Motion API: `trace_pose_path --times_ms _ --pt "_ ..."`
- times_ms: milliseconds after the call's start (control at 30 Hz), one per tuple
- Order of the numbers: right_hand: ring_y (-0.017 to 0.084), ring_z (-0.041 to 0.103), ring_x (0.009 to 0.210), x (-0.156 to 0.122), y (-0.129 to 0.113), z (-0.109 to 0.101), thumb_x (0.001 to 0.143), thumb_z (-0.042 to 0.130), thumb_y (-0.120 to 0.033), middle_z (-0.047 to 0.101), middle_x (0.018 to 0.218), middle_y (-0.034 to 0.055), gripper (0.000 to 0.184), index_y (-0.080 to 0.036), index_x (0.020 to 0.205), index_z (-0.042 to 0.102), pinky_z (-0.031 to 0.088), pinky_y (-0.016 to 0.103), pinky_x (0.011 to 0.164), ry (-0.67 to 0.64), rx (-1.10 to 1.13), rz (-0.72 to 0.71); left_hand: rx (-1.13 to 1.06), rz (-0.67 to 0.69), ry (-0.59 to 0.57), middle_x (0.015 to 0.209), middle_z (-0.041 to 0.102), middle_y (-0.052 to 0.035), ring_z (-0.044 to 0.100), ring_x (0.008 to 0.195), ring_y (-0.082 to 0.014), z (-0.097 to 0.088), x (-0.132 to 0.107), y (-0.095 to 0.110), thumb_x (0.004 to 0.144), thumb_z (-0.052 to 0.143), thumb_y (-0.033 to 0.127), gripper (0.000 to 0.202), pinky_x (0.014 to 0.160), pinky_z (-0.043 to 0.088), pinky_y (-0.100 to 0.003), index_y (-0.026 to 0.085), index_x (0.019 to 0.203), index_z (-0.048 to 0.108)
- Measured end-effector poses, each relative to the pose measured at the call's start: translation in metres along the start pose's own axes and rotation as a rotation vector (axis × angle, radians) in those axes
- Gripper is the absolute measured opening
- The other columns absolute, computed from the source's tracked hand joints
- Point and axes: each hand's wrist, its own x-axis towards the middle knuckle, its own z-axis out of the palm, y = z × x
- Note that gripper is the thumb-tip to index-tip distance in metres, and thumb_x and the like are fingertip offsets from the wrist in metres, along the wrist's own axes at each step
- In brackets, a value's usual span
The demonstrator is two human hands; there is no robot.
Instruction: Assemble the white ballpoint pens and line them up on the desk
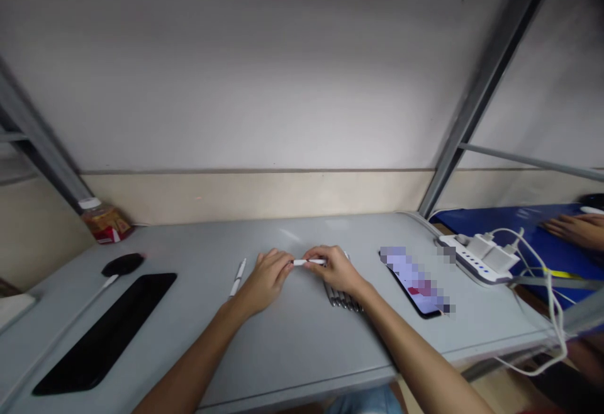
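Between my two hands a white pen (300,263) lies level, just above the grey table. My left hand (268,280) is closed, its fingertips pinching the pen's left end, where a dark tip partly shows. On the other side my right hand (337,270) grips the pen's white barrel between thumb and fingers. Beneath and beside the right hand lies a row of several pens (345,302) with grey tips, partly covered by that hand and wrist. Another white pen (238,277) rests to the left of my left hand, its lower end hidden behind the wrist.
A lit phone (415,283) and a white power strip (474,260) with plugs and cables are on the right. To the left are a black slab (106,333), a round black charger (123,265) and a bottle (106,222). Another person's hand (576,230) rests on a blue surface.
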Motion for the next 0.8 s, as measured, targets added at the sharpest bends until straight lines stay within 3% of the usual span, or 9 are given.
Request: trace_pose_path --times_ms 100,233,300,367,433,500,567,667,800 --pt "0.013 0.059 0.068 0.000 0.001 0.000 0.090 0.055 -0.034 0.071 0.077 0.0007 0.022 -0.019 0.088 0.071 0.042 0.023 0.066 -0.024 -0.033 0.018 0.044 0.023 0.002 0.090 0.062 -0.0028 0.049 0.088 -0.0189 0.000 0.000 0.000 0.099 0.029 0.031 0.031 0.080 0.034 -0.035 0.022 0.096 0.058" --pt "0.010 0.044 0.050 -0.001 0.006 0.002 0.095 0.044 -0.039 0.057 0.052 -0.0024 0.045 -0.016 0.062 0.064 0.035 0.022 0.055 -0.063 -0.023 0.086 0.151 0.074 0.028 0.089 0.061 -0.0039 0.048 0.088 -0.0201 -0.002 0.000 0.003 0.099 0.030 0.029 0.028 0.080 0.033 -0.036 0.022 0.100 0.058" --pt "0.010 0.047 0.054 0.000 0.008 0.001 0.094 0.045 -0.040 0.059 0.057 -0.0019 0.041 -0.016 0.069 0.067 0.036 0.022 0.057 -0.075 0.024 0.086 0.153 0.076 0.032 0.089 0.060 -0.0038 0.048 0.088 -0.0202 -0.003 0.001 0.003 0.099 0.030 0.029 0.028 0.079 0.032 -0.035 0.023 0.100 0.057" --pt "0.011 0.051 0.061 0.001 0.010 0.000 0.088 0.056 -0.039 0.063 0.069 -0.0014 0.024 -0.018 0.090 0.069 0.038 0.022 0.060 -0.052 0.061 0.080 0.134 0.062 0.037 0.090 0.060 -0.0034 0.048 0.090 -0.0202 -0.004 0.001 0.001 0.099 0.030 0.029 0.028 0.079 0.032 -0.035 0.023 0.100 0.057" --pt "0.011 0.053 0.066 0.001 0.012 -0.004 0.078 0.069 -0.034 0.063 0.080 -0.0013 0.033 -0.021 0.107 0.065 0.040 0.022 0.062 0.009 0.084 0.073 0.126 0.026 0.053 0.090 0.061 -0.0032 0.049 0.090 -0.0204 -0.006 0.001 -0.003 0.099 0.030 0.030 0.027 0.078 0.033 -0.035 0.023 0.099 0.056" --pt "0.011 0.051 0.064 0.002 0.015 -0.007 0.075 0.071 -0.030 0.060 0.078 -0.0023 0.034 -0.021 0.106 0.064 0.039 0.021 0.061 0.055 0.103 0.071 0.130 -0.020 0.072 0.090 0.061 -0.0030 0.049 0.088 -0.0204 -0.009 0.000 -0.008 0.098 0.031 0.031 0.027 0.077 0.033 -0.034 0.022 0.098 0.056" --pt "0.010 0.047 0.058 0.003 0.018 -0.009 0.082 0.063 -0.032 0.056 0.067 -0.0033 0.017 -0.018 0.093 0.065 0.037 0.021 0.057 0.046 0.130 0.093 0.126 -0.047 0.078 0.091 0.062 -0.0027 0.049 0.087 -0.0201 -0.012 -0.001 -0.010 0.098 0.030 0.032 0.028 0.077 0.033 -0.034 0.022 0.097 0.056" --pt "0.010 0.041 0.050 0.003 0.019 -0.009 0.092 0.046 -0.038 0.050 0.055 -0.0032 0.033 -0.016 0.076 0.063 0.033 0.022 0.051 0.013 0.169 0.169 0.098 -0.040 0.061 0.092 0.062 -0.0019 0.048 0.089 -0.0197 -0.014 -0.002 -0.009 0.099 0.029 0.032 0.029 0.079 0.033 -0.034 0.023 0.097 0.056" --pt "0.010 0.044 0.055 0.004 0.015 -0.010 0.086 0.058 -0.042 0.051 0.062 -0.0039 0.027 -0.017 0.094 0.063 0.034 0.021 0.053 0.059 0.261 0.144 0.061 -0.046 0.057 0.091 0.060 -0.0016 0.047 0.089 -0.0195 -0.014 -0.002 -0.006 0.099 0.027 0.032 0.029 0.080 0.033 -0.035 0.022 0.096 0.054"
